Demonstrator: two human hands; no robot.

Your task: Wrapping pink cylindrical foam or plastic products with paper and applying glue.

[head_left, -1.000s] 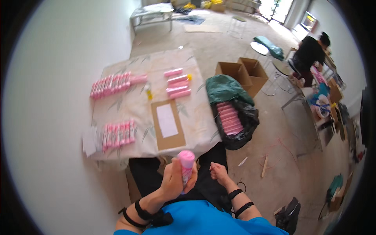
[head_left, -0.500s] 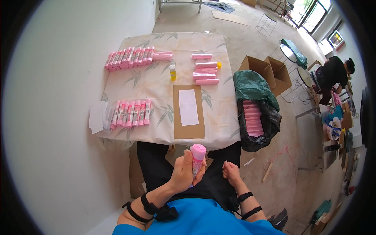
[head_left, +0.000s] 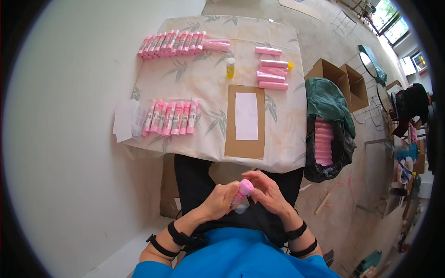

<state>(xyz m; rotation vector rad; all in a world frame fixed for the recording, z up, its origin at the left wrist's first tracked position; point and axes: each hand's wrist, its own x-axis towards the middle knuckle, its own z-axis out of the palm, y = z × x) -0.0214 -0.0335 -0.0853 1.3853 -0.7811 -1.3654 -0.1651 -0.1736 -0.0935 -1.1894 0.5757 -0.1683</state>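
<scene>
A slim pink plastic-wrapped roll (head_left: 245, 186) is gripped by the left hand (head_left: 219, 202), its fingers closed around the shaft. The roll is held aslant over the lap, on the near side of the brown rectangular cardboard sheet (head_left: 232, 144). By the right hand (head_left: 271, 194), the roll's round end is approached with bent fingers parted from the thumb; whether it is touched cannot be told.

The cardboard sheet is laid on a table (head_left: 199, 88) covered in cream cloth printed with grey leaves, and is partly covered by a white rectangular paper (head_left: 246, 116). To its left, a row of labelled pink rolls (head_left: 170, 118) is set out, flanked by loose white papers (head_left: 123, 121). Beyond it and leftward, a longer stack of labelled pink rolls (head_left: 172, 44) is placed. Just past its far edge, a yellow tube with a white cap (head_left: 230, 68) is seen. Beyond it and rightward, plain pink rolls (head_left: 272, 78) are arranged. To its right, off the table, more pink rolls (head_left: 323, 143) are contained in a black-and-green plastic bag (head_left: 342, 155).
</scene>
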